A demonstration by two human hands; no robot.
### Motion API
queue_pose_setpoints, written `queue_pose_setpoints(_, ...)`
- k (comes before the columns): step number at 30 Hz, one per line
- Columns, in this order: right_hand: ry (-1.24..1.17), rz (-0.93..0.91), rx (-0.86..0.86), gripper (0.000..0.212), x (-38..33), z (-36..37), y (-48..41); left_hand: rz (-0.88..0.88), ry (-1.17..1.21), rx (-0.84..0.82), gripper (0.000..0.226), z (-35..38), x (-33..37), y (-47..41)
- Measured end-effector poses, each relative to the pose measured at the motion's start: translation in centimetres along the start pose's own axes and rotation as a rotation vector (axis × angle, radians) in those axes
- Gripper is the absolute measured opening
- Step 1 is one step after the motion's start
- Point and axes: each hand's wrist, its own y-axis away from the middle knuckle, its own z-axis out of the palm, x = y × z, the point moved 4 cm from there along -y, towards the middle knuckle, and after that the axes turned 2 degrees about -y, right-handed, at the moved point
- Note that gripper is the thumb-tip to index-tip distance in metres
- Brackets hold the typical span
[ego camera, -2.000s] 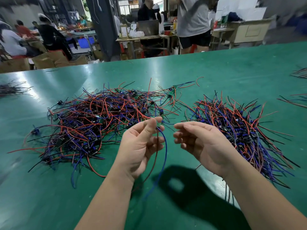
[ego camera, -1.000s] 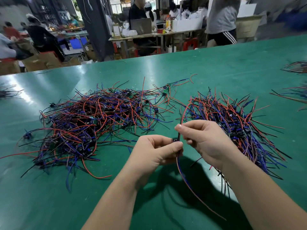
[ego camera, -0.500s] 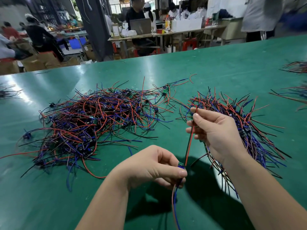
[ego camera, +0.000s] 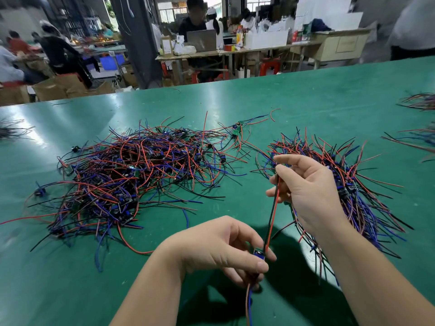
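Obs.: your left hand (ego camera: pixel 219 250) sits low and close to you, its fingers (ego camera: pixel 257 264) curled, thumb and forefinger pinching a small board (ego camera: pixel 259 252) above the worktop (ego camera: pixel 306 102). From that board a red-and-black wire pair (ego camera: pixel 271 215) rises to your right hand (ego camera: pixel 308 191), where thumb and forefinger nip it near its far end; the remaining fingers there are loosely bent and hold nothing else. The pair is drawn almost straight between the two hands, long axis running away from you and leaning a little right at the top. Red and blue wires (ego camera: pixel 248 302) hang from under the left hand toward the bottom edge (their ends are out of view). The tangled heap (ego camera: pixel 131 175) lies to the left, apart from the left hand. The tidier heap (ego camera: pixel 348 175) lies just behind and beside the right hand, partly hidden by it. Judgement: the piece is being stretched out for laying aside, and the relation that matters is that the tidier heap lies to the right of the taut pair, with the right hand much the nearer. Swing the far end rightward, board end following, so the pair lands alongside those wires rather than across them.
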Motion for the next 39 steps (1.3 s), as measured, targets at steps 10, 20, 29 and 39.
queue_pose_setpoints(10, -0.084, 0.194, -0.184, 0.038, 0.7, 0.6, -0.4, 0.383, 0.344, 0.107, 0.021, -1.3, 1.4, 0.4)
queue_pose_setpoints(20, 0.151, 0.332, -0.718, 0.038, 2.5, 2.9, 2.5, 0.727, 0.796, 1.017, 0.032, -5.4, 1.0, 1.0)
queue_pose_setpoints(29, -0.156, 0.535, -1.007, 0.103, 2.4, 3.5, 3.2, 0.733, 0.265, 1.462, 0.032, -4.0, 0.7, 1.8)
queue_pose_setpoints(39, -0.244, 0.247, -0.333, 0.029, 1.3, 2.2, 0.4, 0.717, -0.134, 1.011, 0.032, -2.0, 1.9, -0.3)
